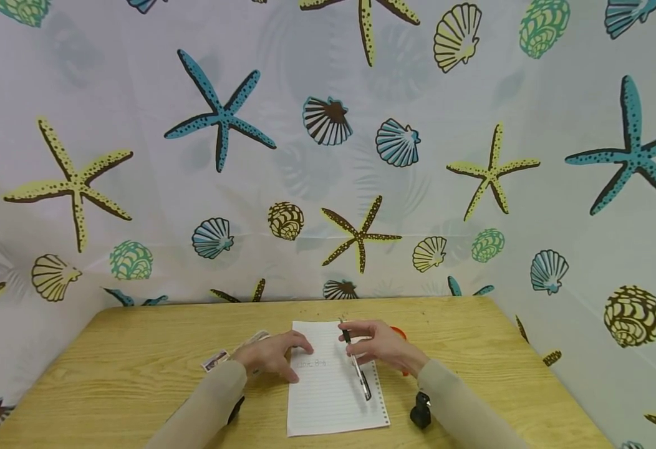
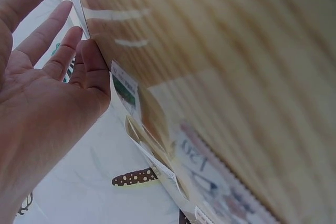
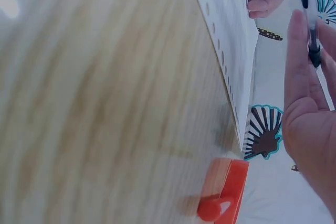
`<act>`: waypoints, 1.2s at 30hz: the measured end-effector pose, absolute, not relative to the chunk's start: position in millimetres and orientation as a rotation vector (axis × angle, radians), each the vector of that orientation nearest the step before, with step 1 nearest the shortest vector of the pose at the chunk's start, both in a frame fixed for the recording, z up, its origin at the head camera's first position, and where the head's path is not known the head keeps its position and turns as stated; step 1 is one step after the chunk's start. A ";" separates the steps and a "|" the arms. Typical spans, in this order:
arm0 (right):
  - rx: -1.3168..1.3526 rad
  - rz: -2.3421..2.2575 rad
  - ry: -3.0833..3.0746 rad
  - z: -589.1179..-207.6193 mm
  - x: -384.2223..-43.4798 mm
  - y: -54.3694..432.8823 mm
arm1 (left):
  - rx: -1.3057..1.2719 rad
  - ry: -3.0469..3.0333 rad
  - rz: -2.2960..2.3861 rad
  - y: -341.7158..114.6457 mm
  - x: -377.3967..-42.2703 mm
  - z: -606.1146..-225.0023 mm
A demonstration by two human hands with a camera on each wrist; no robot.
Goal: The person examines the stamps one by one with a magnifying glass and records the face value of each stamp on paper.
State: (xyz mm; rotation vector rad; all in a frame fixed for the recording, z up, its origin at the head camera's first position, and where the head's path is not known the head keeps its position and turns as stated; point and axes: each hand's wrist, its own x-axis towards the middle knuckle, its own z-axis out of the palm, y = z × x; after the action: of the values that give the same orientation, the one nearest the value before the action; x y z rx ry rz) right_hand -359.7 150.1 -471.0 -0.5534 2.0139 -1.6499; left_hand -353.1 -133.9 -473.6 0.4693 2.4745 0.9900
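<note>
A sheet of lined paper (image 1: 333, 402) with punched holes along its right edge lies on the table; faint handwriting (image 1: 312, 363) shows on its upper left. My left hand (image 1: 272, 357) rests at the sheet's left edge, fingers spread and relaxed, holding nothing. Above the right part of the paper, my right hand (image 1: 381, 344) holds a clear-barrelled pen (image 1: 357, 368) between thumb and fingers. The pen's black grip section points away from me and its clip end toward me. In the right wrist view, part of the pen (image 3: 313, 30) crosses in front of the fingers.
Paper pieces that look like printed stamps (image 1: 216, 360) lie left of my left hand, also close up in the left wrist view (image 2: 210, 177). A red plastic object (image 3: 231, 192) sits right of the sheet. A black device (image 1: 420, 411) is beside my right sleeve. A patterned curtain surrounds the wooden table (image 1: 154, 349).
</note>
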 end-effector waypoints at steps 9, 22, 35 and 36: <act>-0.521 -1.654 2.096 -469.2 -360.0 162.0 | 0.481 2.476 0.975 -134.0 -352.9 -472.8; -0.481 -1.597 2.137 -473.8 -365.4 187.1 | 0.499 2.472 0.985 -135.6 -351.6 -472.8; -0.487 -1.620 2.183 -471.9 -359.8 213.8 | 0.507 2.483 0.963 -135.2 -349.7 -470.6; -0.482 -1.616 2.197 -471.8 -360.2 216.1 | 0.509 2.483 0.963 -135.2 -349.7 -470.7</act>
State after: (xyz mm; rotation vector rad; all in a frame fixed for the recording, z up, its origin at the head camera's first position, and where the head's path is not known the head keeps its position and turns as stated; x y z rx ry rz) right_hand -360.2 216.1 -471.8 -0.4820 2.1972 -1.6158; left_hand -349.7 -135.2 -470.7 0.5093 2.4829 0.9631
